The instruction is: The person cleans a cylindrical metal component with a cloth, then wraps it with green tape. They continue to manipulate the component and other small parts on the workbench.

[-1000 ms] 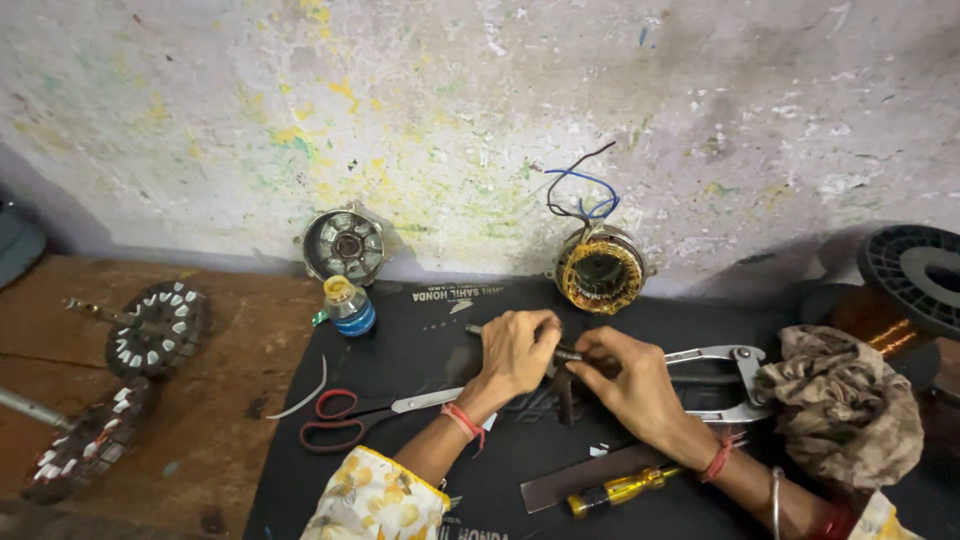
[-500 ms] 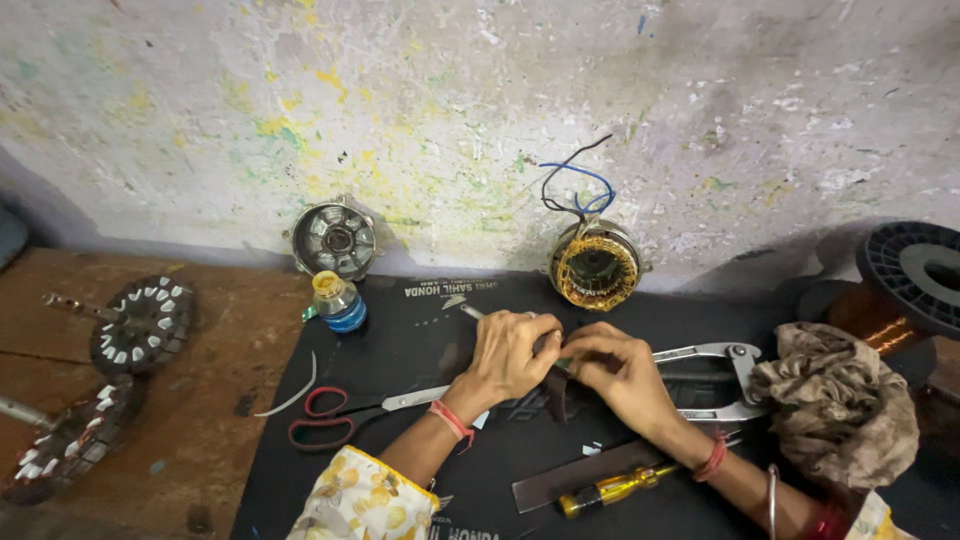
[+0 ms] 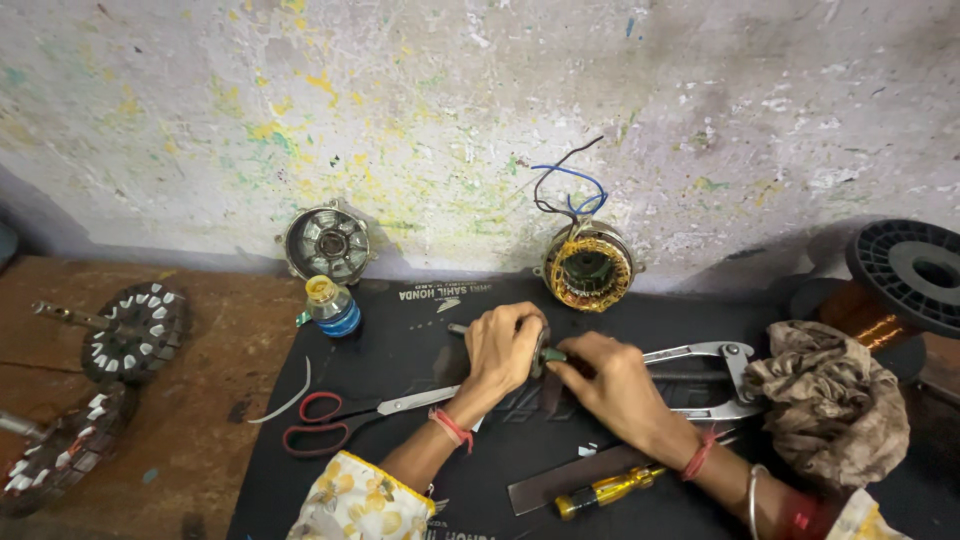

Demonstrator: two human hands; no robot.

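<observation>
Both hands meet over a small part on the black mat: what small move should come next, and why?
Probably keep the left hand steady while the right hand works the small dark part pinched between them. Both hands grip it above the mat; what the part is cannot be told.

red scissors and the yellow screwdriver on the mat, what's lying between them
In the head view, the person's left forearm crosses the mat between the red scissors and the yellow screwdriver.
</observation>
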